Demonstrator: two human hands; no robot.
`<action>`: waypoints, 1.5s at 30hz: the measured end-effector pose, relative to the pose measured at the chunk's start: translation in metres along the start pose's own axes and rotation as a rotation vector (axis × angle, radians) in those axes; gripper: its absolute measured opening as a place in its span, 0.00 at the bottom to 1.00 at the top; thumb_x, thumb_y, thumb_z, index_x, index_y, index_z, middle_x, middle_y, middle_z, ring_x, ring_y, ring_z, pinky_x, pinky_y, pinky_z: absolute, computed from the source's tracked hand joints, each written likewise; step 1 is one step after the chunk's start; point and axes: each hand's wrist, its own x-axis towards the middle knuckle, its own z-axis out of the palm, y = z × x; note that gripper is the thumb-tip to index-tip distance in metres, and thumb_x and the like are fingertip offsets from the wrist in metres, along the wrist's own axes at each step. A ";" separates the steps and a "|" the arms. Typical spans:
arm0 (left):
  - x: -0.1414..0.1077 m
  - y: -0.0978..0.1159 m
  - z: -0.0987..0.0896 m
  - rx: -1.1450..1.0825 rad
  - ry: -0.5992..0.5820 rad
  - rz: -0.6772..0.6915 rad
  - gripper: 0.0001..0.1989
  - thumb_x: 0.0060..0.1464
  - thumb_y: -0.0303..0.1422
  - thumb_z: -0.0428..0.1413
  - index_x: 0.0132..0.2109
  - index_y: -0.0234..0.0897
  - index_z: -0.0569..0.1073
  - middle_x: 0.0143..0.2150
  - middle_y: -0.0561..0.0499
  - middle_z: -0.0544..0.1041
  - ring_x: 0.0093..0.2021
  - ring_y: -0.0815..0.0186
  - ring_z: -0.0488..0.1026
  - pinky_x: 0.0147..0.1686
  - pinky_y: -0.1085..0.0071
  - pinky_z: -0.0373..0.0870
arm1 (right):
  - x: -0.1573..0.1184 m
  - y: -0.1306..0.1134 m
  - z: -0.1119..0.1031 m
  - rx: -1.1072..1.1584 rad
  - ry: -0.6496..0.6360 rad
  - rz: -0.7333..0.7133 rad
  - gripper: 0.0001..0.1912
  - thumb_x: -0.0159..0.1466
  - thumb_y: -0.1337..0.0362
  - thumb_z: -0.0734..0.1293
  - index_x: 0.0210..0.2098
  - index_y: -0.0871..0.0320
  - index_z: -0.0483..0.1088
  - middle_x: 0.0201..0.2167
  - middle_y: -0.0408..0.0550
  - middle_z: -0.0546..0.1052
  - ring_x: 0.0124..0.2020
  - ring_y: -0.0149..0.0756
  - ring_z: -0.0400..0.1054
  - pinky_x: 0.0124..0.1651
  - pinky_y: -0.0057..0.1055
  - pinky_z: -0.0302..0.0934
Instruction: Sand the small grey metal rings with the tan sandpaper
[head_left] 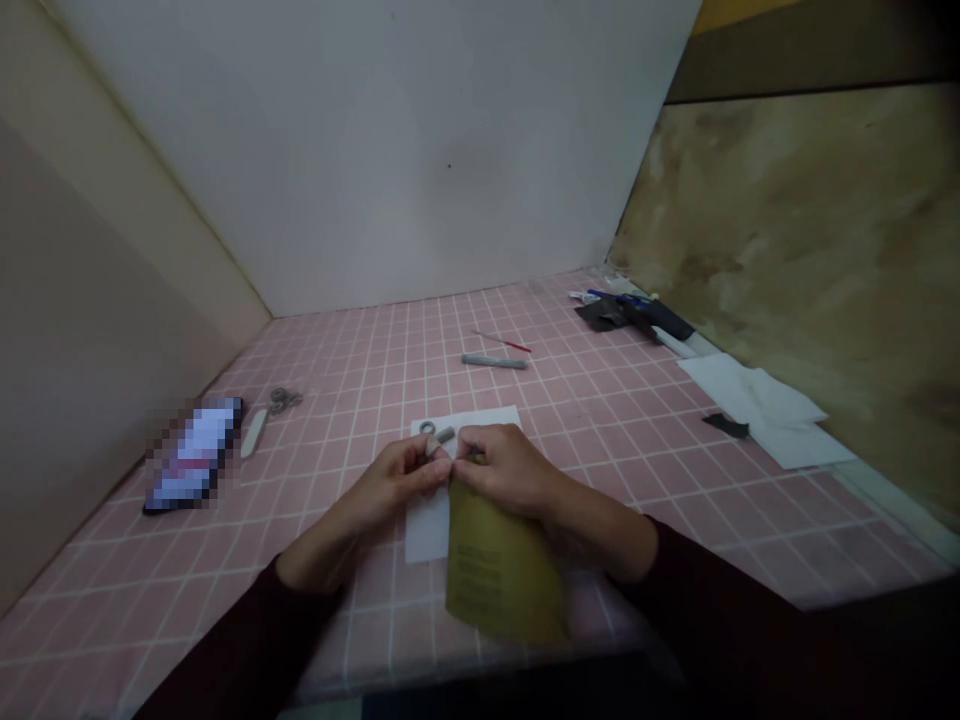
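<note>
Pink covering with a white grid [352, 375] is spreading across the tabletop before you. Pale grey wall [412, 150] is standing behind it, a plain side wall [82, 260] is closing the left, and a mottled yellow-brown panel [795, 230] is running along the right. Near that panel, white papers [780, 415] are lying by a scrap of dark material [726, 426], with a dark heap [637, 315] farther back. Beyond your hands, a grey rod [493, 361] is lying near a thin red-ended tool [516, 347]; a phone [196, 455] and a white strip [254, 434] are resting at left.

Your right hand [514, 468] is clamping the upper end of a yellow-brown sheet [499, 560], which is curving down toward you over a white sheet [426, 535], showing dark lines of print. Your left hand [397, 475] is pinching a small greyish piece [433, 446], fingertips together, just beside the right.
</note>
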 end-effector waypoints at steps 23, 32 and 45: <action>-0.003 0.006 -0.001 0.119 -0.030 0.071 0.13 0.59 0.42 0.60 0.37 0.36 0.72 0.30 0.54 0.66 0.29 0.69 0.62 0.29 0.72 0.58 | 0.000 0.002 -0.001 0.310 -0.182 0.190 0.10 0.55 0.65 0.71 0.22 0.58 0.65 0.22 0.40 0.66 0.27 0.30 0.58 0.31 0.29 0.50; -0.008 0.011 0.001 0.133 -0.009 0.162 0.12 0.58 0.41 0.61 0.40 0.37 0.73 0.34 0.51 0.68 0.33 0.67 0.65 0.32 0.71 0.61 | -0.002 -0.007 -0.007 0.575 -0.468 0.359 0.08 0.57 0.60 0.68 0.27 0.58 0.67 0.24 0.41 0.66 0.25 0.30 0.58 0.32 0.29 0.54; -0.007 0.013 0.005 0.115 0.008 0.189 0.10 0.60 0.39 0.60 0.41 0.36 0.72 0.34 0.52 0.68 0.34 0.68 0.65 0.34 0.71 0.62 | -0.001 -0.003 -0.004 0.672 -0.407 0.361 0.10 0.56 0.60 0.70 0.28 0.58 0.66 0.24 0.41 0.67 0.24 0.29 0.59 0.30 0.28 0.54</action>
